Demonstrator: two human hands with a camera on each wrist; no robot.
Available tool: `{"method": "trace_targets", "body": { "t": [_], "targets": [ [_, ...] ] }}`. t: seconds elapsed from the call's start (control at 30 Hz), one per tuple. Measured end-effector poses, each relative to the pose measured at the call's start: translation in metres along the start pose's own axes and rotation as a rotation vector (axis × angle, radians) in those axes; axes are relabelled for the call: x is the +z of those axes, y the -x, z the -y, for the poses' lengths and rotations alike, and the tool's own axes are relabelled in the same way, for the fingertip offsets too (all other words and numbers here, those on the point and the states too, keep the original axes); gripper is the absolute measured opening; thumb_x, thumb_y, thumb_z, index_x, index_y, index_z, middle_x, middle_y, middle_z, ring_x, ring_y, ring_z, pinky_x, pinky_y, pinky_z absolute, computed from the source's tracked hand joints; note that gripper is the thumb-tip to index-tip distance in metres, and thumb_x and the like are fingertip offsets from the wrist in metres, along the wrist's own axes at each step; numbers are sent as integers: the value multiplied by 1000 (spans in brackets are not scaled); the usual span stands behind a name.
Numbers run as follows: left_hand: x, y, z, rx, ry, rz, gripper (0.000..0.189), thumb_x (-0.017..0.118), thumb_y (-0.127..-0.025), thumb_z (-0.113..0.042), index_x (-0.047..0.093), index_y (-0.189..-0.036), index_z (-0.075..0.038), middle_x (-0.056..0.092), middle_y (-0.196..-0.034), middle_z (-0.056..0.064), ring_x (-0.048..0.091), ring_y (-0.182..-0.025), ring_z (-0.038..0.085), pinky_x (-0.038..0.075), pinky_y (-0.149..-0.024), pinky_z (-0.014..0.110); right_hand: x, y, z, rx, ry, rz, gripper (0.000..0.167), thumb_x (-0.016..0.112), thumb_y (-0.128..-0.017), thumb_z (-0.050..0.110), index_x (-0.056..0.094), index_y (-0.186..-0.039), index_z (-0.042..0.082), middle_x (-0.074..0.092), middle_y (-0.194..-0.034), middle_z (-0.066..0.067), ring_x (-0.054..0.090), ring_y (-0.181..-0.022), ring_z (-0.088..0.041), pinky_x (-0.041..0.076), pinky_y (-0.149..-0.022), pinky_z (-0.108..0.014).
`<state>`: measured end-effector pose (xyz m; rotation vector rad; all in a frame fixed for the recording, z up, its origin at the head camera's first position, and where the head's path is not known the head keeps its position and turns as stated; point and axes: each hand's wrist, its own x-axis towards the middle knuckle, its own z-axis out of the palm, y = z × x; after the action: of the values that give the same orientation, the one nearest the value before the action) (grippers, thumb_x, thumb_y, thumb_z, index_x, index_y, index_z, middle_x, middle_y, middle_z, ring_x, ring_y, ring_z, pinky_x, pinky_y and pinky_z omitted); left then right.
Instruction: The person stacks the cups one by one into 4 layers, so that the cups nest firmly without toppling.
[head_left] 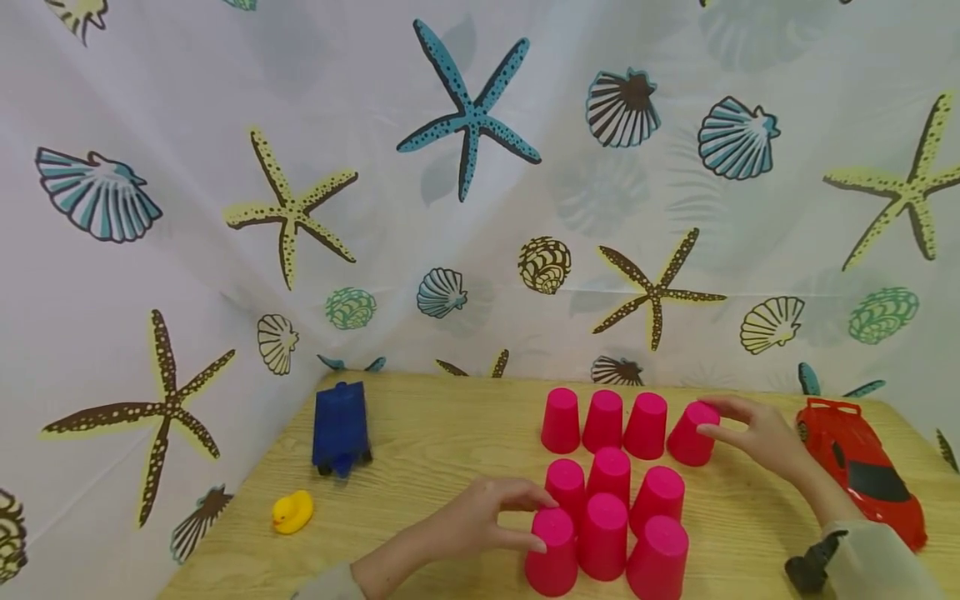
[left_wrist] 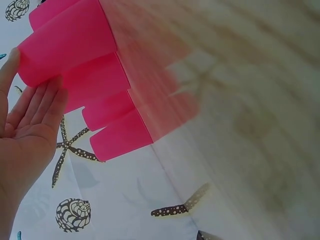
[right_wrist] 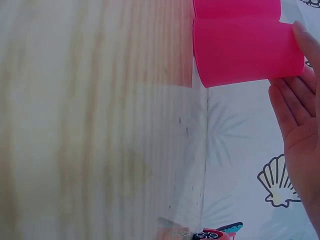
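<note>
10 pink cups (head_left: 602, 537) stand wide end down on the wooden desk (head_left: 450, 433), 4 in a back row and 6 clustered nearer the person. We see the left hand (head_left: 476, 523) partly curled, its thumb and fingers pinching the top of the near-left cup (head_left: 552, 560), which lies to that hand's right. The right hand (head_left: 757, 435), likewise half curled, grips the top of the rightmost back cup (head_left: 692, 439), which lies to its left. We judge the governing relation to be this: both held cups sit inward of their hands, long axes roughly vertical, with the right hand nearer the back row and the left nearer the cluster. Whether the rightmost back cup leans slightly, we cannot tell.
</note>
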<state>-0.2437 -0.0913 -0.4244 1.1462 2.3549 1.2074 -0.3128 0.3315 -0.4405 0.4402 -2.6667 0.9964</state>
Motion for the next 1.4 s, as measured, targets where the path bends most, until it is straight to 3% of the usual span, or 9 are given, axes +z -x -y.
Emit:
{"method": "trace_targets", "body": {
  "t": [0.37,0.67,0.93,0.97,1.03,1.13,1.2,1.33,1.4],
  "targets": [
    [-1,0,2,-33,122,26,38,75,-86,-23,63,-122,-14,69,-122,5,65,-108,-1,55,-99,35,2,-13,-4,-1,-40,41,51,71,-90,34,60,-130,3,66,-124,-21,61,-116,-42,55,-92,-52],
    [-2,0,3,-23,93,30,43,74,-87,-24,63,-127,-14,69,-123,6,65,-108,-2,56,-97,33,2,-16,-4,-13,-37,55,52,71,-89,33,60,-130,2,66,-124,-22,61,-115,-43,55,-92,-54],
    [-3,4,4,-34,94,27,41,74,-86,-25,65,-124,-12,69,-123,5,64,-109,-1,55,-99,35,-4,-6,-3,22,-48,42,64,69,-91,34,47,-141,1,55,-138,-26,51,-127,-47,48,-99,-61],
    [-4,5,4,-38,89,23,42,74,-86,-26,65,-124,-12,69,-123,5,64,-109,-1,55,-98,35,-6,-2,-3,28,-47,27,64,68,-91,34,47,-142,3,55,-139,-24,51,-127,-43,51,-100,-55],
    [-6,9,4,-47,81,4,43,74,-86,-28,65,-125,-12,69,-123,4,64,-108,-1,55,-98,35,-9,4,-2,21,-36,-15,62,69,-91,34,48,-142,6,56,-139,-21,53,-127,-21,54,-99,-34],
    [-14,17,2,-44,55,-50,46,75,-85,-30,64,-126,-13,69,-122,2,65,-109,1,55,-97,29,-14,13,2,-22,-38,-77,59,72,-89,30,50,-141,12,58,-137,-15,45,-119,13,43,-91,-3],
    [-23,22,-1,-44,44,-98,47,77,-83,-31,65,-125,-15,70,-121,-1,66,-111,4,54,-98,24,-16,19,7,-53,-49,-114,58,73,-88,27,52,-141,15,59,-137,3,37,-112,27,34,-87,6],
    [-46,28,-9,-3,0,-217,46,79,-81,-29,66,-124,-15,71,-120,1,67,-115,14,53,-98,22,-17,33,21,-132,-102,-167,58,75,-85,13,54,-139,15,52,-130,32,42,-116,26,34,-91,6],
    [-58,28,-15,25,-26,-285,46,80,-81,-26,66,-123,-13,71,-120,3,67,-115,18,54,-98,25,-16,41,30,-189,-138,-187,60,76,-82,4,55,-138,10,51,-129,35,45,-118,22,35,-93,5]
  ]
}}
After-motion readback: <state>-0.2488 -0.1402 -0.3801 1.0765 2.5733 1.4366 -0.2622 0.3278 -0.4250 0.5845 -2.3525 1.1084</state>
